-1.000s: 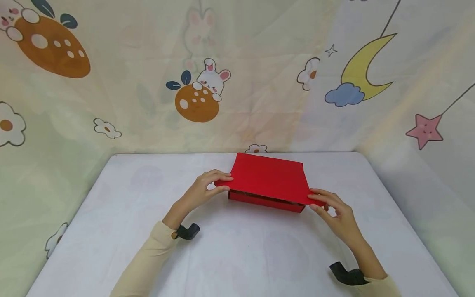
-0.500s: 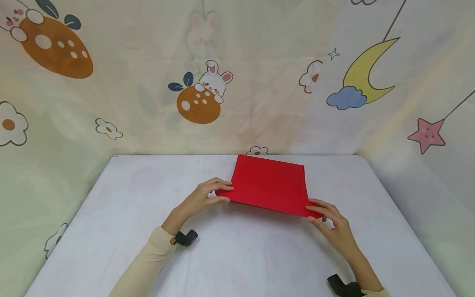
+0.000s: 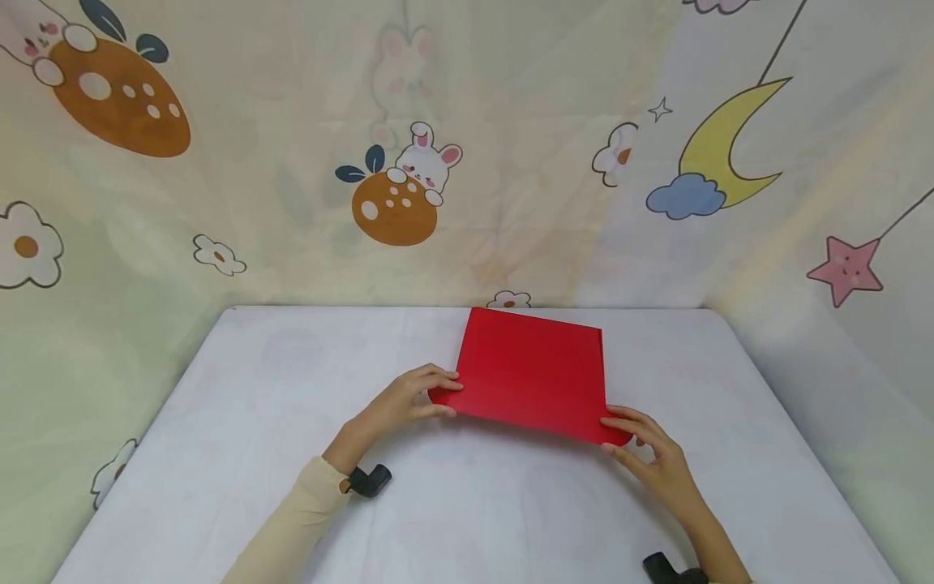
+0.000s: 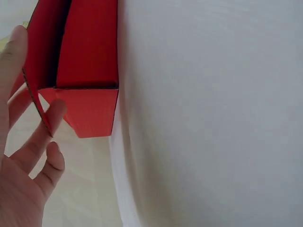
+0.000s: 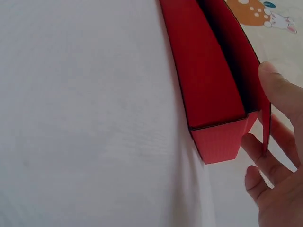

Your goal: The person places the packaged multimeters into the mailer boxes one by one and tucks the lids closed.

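Note:
A red cardboard box sits on the white table with its flat lid (image 3: 536,373) facing up in the head view. My left hand (image 3: 409,397) pinches the tab at the lid's near left corner, and my right hand (image 3: 649,454) pinches the one at the near right. Beneath the lid, the left wrist view shows the box's front wall (image 4: 90,47) and end wall (image 4: 92,113), a dark gap between wall and lid. In the right wrist view the same gap runs along the box (image 5: 208,71). The box's inside is hidden.
White cloth covers the table (image 3: 511,519). Behind it hangs a patterned curtain (image 3: 292,122) with printed rabbits, a moon and a star. A black wrist mount (image 3: 370,480) is on my left wrist, another (image 3: 674,570) on my right.
Both hands and the lid's front edge have come lower and nearer to me. The box's front wall, visible earlier in the head view, is now covered by the lid.

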